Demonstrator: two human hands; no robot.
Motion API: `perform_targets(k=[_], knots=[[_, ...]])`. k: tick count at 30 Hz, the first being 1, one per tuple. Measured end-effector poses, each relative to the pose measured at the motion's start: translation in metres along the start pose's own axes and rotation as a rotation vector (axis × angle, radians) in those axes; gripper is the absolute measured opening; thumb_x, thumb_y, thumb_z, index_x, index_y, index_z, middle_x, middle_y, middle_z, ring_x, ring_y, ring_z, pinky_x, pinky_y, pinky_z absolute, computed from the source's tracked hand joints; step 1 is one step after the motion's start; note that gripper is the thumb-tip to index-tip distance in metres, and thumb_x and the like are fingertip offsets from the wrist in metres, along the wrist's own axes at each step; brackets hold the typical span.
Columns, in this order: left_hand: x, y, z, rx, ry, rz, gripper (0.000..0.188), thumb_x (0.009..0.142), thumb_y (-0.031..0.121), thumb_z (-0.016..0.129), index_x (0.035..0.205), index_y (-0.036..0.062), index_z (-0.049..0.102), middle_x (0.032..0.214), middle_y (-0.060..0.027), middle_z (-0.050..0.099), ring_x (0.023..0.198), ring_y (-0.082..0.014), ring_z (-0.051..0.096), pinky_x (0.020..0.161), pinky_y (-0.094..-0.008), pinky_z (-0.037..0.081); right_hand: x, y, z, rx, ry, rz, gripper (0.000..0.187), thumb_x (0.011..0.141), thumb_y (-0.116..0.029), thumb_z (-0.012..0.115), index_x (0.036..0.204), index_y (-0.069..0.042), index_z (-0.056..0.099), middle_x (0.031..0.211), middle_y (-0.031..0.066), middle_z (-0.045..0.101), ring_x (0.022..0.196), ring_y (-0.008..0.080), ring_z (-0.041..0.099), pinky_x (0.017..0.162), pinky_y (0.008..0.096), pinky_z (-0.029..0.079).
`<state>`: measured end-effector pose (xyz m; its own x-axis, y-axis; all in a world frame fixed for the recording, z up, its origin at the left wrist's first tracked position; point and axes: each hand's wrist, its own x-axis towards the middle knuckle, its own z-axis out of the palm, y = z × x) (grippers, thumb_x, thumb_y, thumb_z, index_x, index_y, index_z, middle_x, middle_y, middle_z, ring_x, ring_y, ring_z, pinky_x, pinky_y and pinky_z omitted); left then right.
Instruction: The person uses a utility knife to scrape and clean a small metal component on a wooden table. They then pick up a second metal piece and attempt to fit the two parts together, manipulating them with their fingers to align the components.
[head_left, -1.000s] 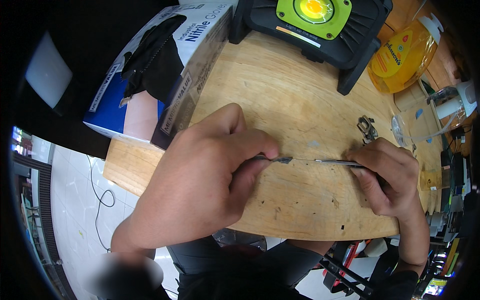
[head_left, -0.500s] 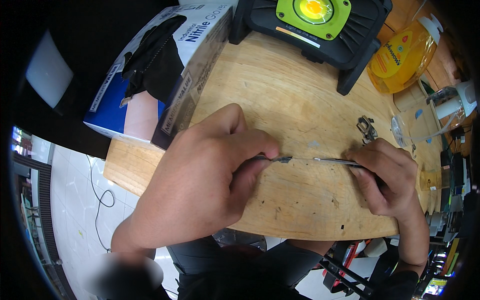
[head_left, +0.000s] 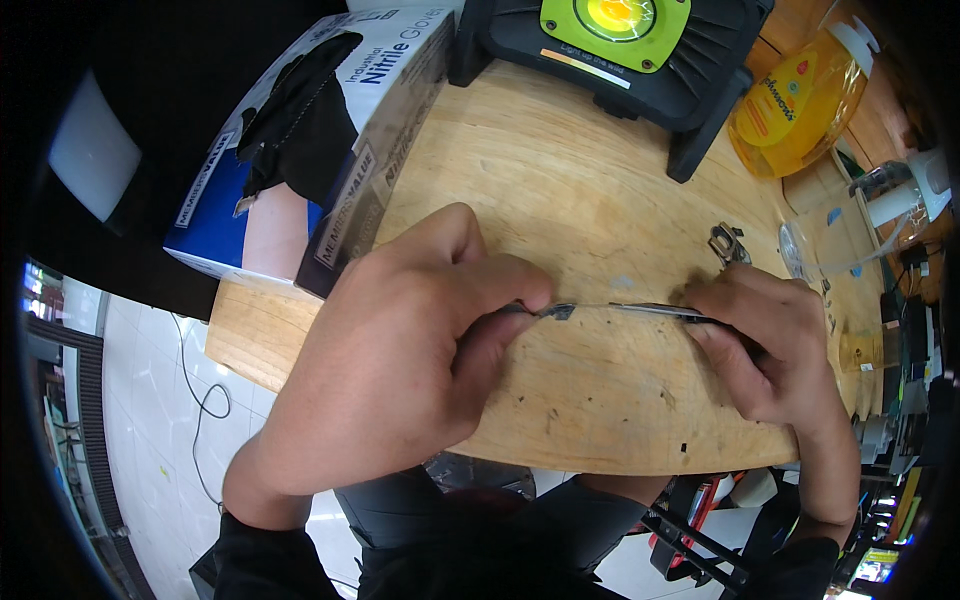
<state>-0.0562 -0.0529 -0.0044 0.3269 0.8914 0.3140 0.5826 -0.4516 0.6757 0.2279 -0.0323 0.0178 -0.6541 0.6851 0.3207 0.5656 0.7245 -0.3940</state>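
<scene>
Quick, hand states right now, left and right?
Left hand: closed, pinching a small dark strip.
Right hand: closed, holding a slim metal tool.

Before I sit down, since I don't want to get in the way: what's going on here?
Over a wooden table, the left hand pinches a small dark piece between thumb and finger. The right hand holds a slim metal tool, its tip toward that piece but apart from it. What looks like a thin strand spans the gap, too fine to tell for sure. Small metal parts lie just beyond the right hand.
</scene>
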Motion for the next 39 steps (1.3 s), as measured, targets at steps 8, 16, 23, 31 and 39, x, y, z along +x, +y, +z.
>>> perform_targets(k=[8, 16, 23, 31, 39], knots=[[-0.001, -0.001, 0.0, -0.004, 0.022, 0.013, 0.021, 0.077, -0.006, 0.078, 0.096, 0.002, 0.079, 0.075, -0.0078, 0.053, 0.065, -0.0199, 0.048, 0.057, -0.0348, 0.034, 0.0, 0.0, 0.003, -0.034, -0.001, -0.025, 0.017, 0.081, -0.006, 0.072, 0.096, 0.003, 0.071, 0.071, 0.0131, 0.059, 0.056, 0.0284, 0.057, 0.052, 0.0355, 0.042], [-0.001, -0.002, 0.002, 0.001, 0.019, 0.008, 0.021, 0.078, -0.006, 0.078, 0.097, 0.0026, 0.079, 0.075, -0.0072, 0.052, 0.066, -0.0197, 0.048, 0.058, -0.035, 0.034, -0.005, 0.001, -0.004, -0.083, -0.036, -0.016, 0.017, 0.082, 0.0, 0.069, 0.099, -0.001, 0.07, 0.074, 0.0122, 0.059, 0.062, 0.0301, 0.062, 0.055, 0.0373, 0.05], [-0.001, -0.002, 0.001, 0.0, 0.018, 0.006, 0.021, 0.078, -0.005, 0.078, 0.097, 0.0033, 0.079, 0.074, -0.0071, 0.052, 0.066, -0.0196, 0.047, 0.059, -0.0346, 0.035, -0.004, 0.0, -0.001, -0.13, -0.03, -0.052, 0.019, 0.082, 0.0, 0.07, 0.101, -0.002, 0.069, 0.075, 0.0107, 0.057, 0.061, 0.0289, 0.062, 0.054, 0.037, 0.05], [-0.001, -0.001, 0.001, 0.004, 0.013, -0.001, 0.02, 0.079, -0.004, 0.078, 0.097, 0.0033, 0.079, 0.075, -0.0076, 0.054, 0.066, -0.0193, 0.05, 0.057, -0.0339, 0.035, -0.005, 0.003, 0.004, -0.396, 0.041, -0.238, 0.016, 0.079, -0.003, 0.073, 0.095, -0.002, 0.071, 0.072, 0.0051, 0.051, 0.054, 0.0181, 0.06, 0.043, 0.0316, 0.046], [-0.002, -0.001, 0.0, 0.003, 0.007, 0.002, 0.02, 0.079, -0.005, 0.077, 0.097, 0.0026, 0.079, 0.076, -0.0089, 0.057, 0.066, -0.0194, 0.051, 0.057, -0.0332, 0.035, -0.007, 0.0, 0.001, -0.427, 0.006, -0.249, 0.014, 0.08, -0.004, 0.073, 0.094, -0.002, 0.071, 0.071, 0.0046, 0.05, 0.055, 0.0172, 0.059, 0.044, 0.0312, 0.045]])
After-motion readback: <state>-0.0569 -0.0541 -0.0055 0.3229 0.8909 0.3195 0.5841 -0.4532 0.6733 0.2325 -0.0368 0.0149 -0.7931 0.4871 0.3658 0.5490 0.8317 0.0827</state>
